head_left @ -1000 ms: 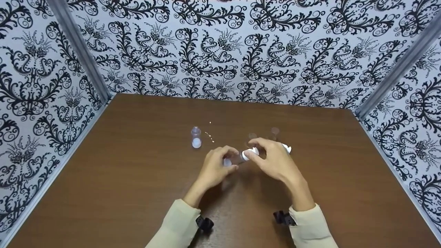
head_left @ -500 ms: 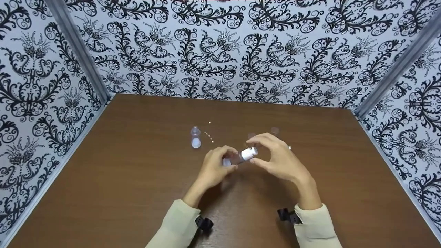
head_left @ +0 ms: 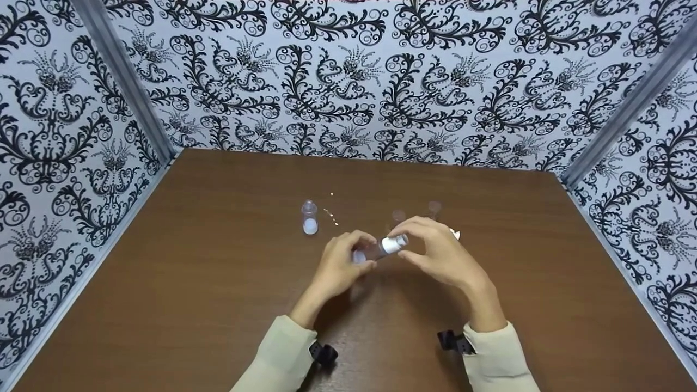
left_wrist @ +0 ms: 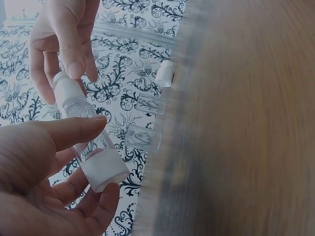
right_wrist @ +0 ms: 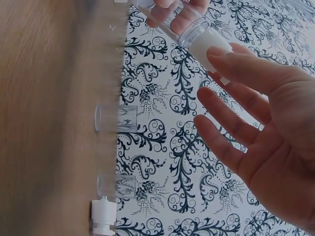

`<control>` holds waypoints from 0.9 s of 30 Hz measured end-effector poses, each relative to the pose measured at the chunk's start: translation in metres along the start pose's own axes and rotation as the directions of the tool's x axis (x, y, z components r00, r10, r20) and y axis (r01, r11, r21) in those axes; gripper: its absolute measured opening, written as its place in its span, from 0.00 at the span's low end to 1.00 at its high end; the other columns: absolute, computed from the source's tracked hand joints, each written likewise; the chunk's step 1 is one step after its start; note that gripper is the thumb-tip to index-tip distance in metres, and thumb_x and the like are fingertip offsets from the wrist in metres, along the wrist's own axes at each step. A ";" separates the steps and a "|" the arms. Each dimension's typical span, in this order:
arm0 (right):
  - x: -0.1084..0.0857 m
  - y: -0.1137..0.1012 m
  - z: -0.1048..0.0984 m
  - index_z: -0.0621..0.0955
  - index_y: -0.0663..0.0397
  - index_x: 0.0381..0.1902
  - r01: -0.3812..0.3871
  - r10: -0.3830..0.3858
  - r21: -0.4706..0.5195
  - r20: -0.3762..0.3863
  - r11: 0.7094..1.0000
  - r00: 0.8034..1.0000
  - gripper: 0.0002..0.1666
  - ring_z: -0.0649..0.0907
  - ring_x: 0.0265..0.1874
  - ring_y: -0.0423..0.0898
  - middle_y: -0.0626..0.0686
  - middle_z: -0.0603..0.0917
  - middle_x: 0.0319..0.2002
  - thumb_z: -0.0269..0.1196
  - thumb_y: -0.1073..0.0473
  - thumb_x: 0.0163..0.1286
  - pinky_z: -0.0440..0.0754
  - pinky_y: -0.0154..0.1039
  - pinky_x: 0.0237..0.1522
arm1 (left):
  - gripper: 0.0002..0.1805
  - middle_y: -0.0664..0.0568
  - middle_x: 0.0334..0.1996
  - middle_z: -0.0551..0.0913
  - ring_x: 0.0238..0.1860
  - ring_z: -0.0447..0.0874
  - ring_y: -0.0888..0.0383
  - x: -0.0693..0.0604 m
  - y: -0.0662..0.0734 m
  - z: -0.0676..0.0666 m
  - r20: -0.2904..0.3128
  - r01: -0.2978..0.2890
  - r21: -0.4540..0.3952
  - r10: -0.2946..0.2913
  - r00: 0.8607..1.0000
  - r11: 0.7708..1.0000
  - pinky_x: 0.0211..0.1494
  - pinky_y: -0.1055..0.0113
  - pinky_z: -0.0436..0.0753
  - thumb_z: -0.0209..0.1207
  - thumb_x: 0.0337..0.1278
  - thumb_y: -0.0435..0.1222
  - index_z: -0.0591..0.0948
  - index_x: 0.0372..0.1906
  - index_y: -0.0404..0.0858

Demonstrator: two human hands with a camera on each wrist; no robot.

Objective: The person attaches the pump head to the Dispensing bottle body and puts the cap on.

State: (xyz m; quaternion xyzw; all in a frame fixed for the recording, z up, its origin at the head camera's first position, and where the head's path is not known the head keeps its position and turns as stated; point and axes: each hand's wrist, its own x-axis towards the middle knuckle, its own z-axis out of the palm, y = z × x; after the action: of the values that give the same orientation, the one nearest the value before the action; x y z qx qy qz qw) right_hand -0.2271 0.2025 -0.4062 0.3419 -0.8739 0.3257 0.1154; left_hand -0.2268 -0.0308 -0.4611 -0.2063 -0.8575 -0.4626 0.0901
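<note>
Your left hand (head_left: 338,264) has its thumb and fingers clamped round the clear bottle (left_wrist: 95,144), tilted above the table (head_left: 228,305) well in from the far edge, while your right hand (head_left: 447,256) pinches the white collar (right_wrist: 207,45) between thumb and fingertips. Brace the body and work the collar squarely along the bottle's axis; a skewed push would probably make it bind.

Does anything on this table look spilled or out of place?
Yes, perhaps: a short trail of pale specks shows on the table, right of the loose bottle. It looks like spilled bits, though they're too small to identify.
</note>
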 end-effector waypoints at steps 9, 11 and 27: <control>0.001 -0.001 0.001 0.89 0.52 0.50 -0.010 0.010 -0.015 0.007 1.000 1.000 0.17 0.85 0.50 0.43 0.45 0.89 0.47 0.76 0.70 0.64 0.83 0.45 0.58 | 0.20 0.48 0.43 0.90 0.47 0.85 0.49 0.000 0.001 0.001 -0.013 -0.031 0.001 0.031 0.999 1.000 0.58 0.51 0.74 0.78 0.50 0.30 0.86 0.49 0.39; 0.001 -0.002 0.001 0.89 0.52 0.50 -0.017 0.018 -0.019 0.009 1.000 1.000 0.17 0.85 0.50 0.44 0.45 0.89 0.47 0.76 0.68 0.65 0.83 0.47 0.57 | 0.20 0.48 0.43 0.90 0.47 0.86 0.49 0.000 0.000 0.001 -0.015 -0.037 0.004 0.037 0.999 0.999 0.58 0.51 0.74 0.78 0.50 0.30 0.86 0.49 0.39; 0.002 -0.007 0.005 0.90 0.50 0.46 -0.116 0.116 -0.026 -0.012 0.993 0.993 0.10 0.85 0.42 0.41 0.44 0.89 0.42 0.75 0.59 0.68 0.84 0.48 0.50 | 0.20 0.48 0.43 0.89 0.46 0.85 0.49 0.000 -0.002 0.003 -0.004 -0.018 -0.009 0.018 1.000 1.000 0.56 0.53 0.75 0.78 0.49 0.30 0.86 0.48 0.39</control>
State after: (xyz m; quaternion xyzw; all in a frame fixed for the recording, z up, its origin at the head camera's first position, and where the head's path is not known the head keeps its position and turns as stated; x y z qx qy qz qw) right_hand -0.2241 0.1942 -0.4060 0.2873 -0.8960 0.3220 0.1051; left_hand -0.2273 -0.0291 -0.4641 -0.2135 -0.8533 -0.4662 0.0951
